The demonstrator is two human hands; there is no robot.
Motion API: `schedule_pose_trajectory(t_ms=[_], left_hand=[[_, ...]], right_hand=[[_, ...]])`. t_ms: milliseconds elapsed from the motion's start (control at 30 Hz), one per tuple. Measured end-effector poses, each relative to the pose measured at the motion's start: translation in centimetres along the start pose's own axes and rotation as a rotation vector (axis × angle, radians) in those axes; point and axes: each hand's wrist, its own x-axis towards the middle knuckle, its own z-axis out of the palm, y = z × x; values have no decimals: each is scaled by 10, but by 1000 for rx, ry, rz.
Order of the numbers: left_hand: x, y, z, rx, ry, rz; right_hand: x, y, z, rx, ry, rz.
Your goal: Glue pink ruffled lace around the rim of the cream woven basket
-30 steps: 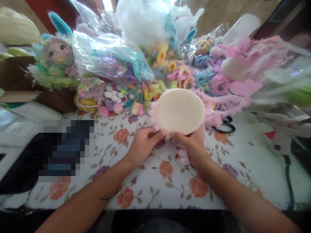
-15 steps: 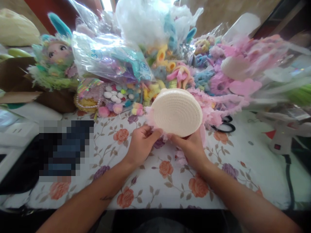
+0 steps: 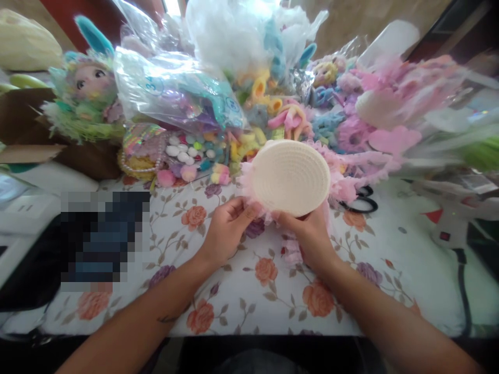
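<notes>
A round, cream, coiled-straw piece point(image 3: 291, 177), perhaps a small hat or bag, is held up above the table with its broad face toward me. Pink ruffled tulle trim point(image 3: 246, 183) runs round its edge and hangs below. My left hand point(image 3: 231, 224) is closed, thumb and fingers pinching the trim at the lower left. Wrapped under the lower rim is my right hand point(image 3: 310, 231), its thumb against the straw and its other fingers hidden behind. Just right of the piece lies pink ruffled fabric point(image 3: 345, 186), beside black-handled scissors point(image 3: 360, 205).
A flowered tablecloth point(image 3: 234, 283) covers the table. Heaped across the back are plush pieces, a filled plastic bag point(image 3: 175, 91) and white stuffing point(image 3: 230, 36). A doll point(image 3: 88, 88) and cardboard box point(image 3: 29, 114) stand left. A white glue gun point(image 3: 450, 223) is at the right.
The straw piece has shifted slightly right and up, its face turned a little. Both hands keep hold of it; the left thumb has moved slightly along the trim.
</notes>
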Motion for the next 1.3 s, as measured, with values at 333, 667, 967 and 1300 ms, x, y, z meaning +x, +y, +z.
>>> schedule_pose_trajectory(t_ms=[333, 667, 967, 1300], left_hand=[[-2, -3, 3, -102, 137, -46], [-1, 5, 6, -96, -133, -48], [-4, 0, 11, -217, -63, -170], [-5, -2, 10, -181, -37, -112]], right_hand=[[-3, 0, 5, 166, -22, 27], [-1, -7, 4, 161, 30, 19], [-3, -6, 7, 178, -10, 49], [-3, -4, 5, 191, -21, 108]])
